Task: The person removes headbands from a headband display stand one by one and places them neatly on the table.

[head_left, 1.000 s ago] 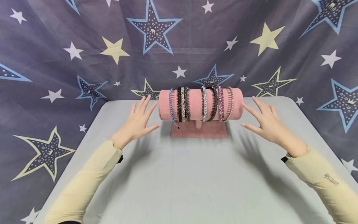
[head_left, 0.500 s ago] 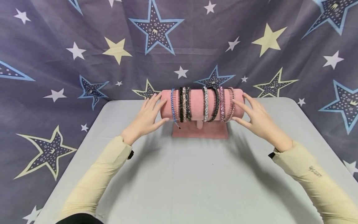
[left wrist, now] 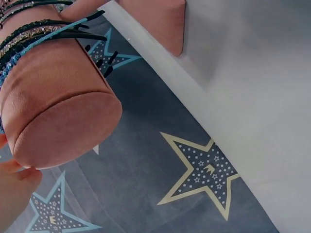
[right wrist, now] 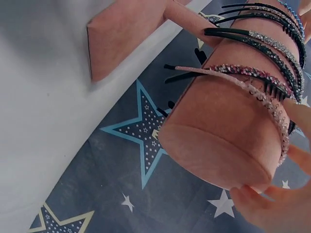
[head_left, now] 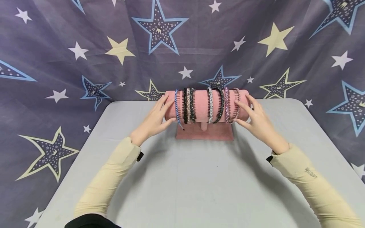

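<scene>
A pink cylindrical headband stand carries several headbands in the head view. My left hand is at the roll's left end, fingers spread and fairly straight, beside a blue braided headband. The left wrist view has its fingertips touching the rim of the roll's end. At the other end my right hand spreads over the roll, its index fingertip and thumb beside a pale pink headband. In the right wrist view its fingers touch the roll's rim; whether the headband is pinched is unclear.
The stand's flat pink base rests toward the back of a pale grey table. Behind hangs a dark star-patterned curtain. Black, silver and purple glitter headbands line the roll. A black rounded shape shows at the bottom edge.
Both hands have moved inward from beside the stand to its two ends, their fingers now reaching over the roll. The stand and headbands look unchanged apart from a slight shift of the view.
</scene>
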The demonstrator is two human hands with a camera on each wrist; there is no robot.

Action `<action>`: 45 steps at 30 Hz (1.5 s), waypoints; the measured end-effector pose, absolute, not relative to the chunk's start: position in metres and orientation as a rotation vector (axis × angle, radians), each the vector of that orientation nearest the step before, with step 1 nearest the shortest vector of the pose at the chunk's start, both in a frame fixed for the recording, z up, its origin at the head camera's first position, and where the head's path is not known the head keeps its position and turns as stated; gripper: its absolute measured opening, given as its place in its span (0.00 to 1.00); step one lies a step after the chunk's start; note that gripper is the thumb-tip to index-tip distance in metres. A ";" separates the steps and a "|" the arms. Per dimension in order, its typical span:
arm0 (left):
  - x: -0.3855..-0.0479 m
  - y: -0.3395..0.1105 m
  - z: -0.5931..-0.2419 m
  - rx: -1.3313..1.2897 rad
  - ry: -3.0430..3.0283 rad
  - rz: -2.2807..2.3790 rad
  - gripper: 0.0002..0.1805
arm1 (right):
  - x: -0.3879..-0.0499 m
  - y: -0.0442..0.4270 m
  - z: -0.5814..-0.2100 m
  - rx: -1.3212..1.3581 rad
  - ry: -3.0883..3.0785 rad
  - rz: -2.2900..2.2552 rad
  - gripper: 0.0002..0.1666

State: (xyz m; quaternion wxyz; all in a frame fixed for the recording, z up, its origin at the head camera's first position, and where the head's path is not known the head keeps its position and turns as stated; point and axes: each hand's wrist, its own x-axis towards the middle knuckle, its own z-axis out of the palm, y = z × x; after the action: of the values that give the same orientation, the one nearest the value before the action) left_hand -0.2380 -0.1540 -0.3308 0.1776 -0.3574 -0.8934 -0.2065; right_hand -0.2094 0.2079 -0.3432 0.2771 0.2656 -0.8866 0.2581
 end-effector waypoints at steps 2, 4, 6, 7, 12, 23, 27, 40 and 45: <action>-0.239 -0.154 -0.332 -1.019 -2.500 -0.594 0.35 | -0.210 0.206 -0.345 0.703 -2.355 0.709 0.38; -0.240 -0.153 -0.333 -1.029 -2.462 -0.603 0.35 | -0.211 0.205 -0.348 0.686 -2.340 0.729 0.38; -0.241 -0.153 -0.335 -1.042 -2.416 -0.616 0.34 | -0.212 0.203 -0.351 0.668 -2.326 0.752 0.37; -0.241 -0.153 -0.336 -1.048 -2.394 -0.622 0.34 | -0.212 0.203 -0.352 0.662 -2.320 0.760 0.37; -0.242 -0.152 -0.339 -1.051 -2.335 -0.651 0.32 | -0.213 0.202 -0.356 0.663 -2.290 0.804 0.37; -0.243 -0.151 -0.342 -1.041 -2.281 -0.685 0.32 | -0.211 0.209 -0.356 0.691 -2.239 0.892 0.35; -0.243 -0.151 -0.342 -1.044 -2.266 -0.695 0.32 | -0.209 0.213 -0.356 0.655 -2.261 0.894 0.34; -0.243 -0.150 -0.343 -1.034 -2.275 -0.715 0.32 | -0.203 0.224 -0.357 0.581 -2.234 1.070 0.32; -0.242 -0.150 -0.343 -1.031 -2.276 -0.723 0.32 | -0.202 0.225 -0.355 0.510 -2.187 1.140 0.30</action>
State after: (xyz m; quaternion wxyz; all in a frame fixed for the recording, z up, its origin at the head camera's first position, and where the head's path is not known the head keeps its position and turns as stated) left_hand -0.2424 -0.1500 -0.3426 0.2669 -0.3821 -0.8432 -0.2678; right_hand -0.2015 0.2254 -0.3552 0.3063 0.1928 -0.8266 0.4309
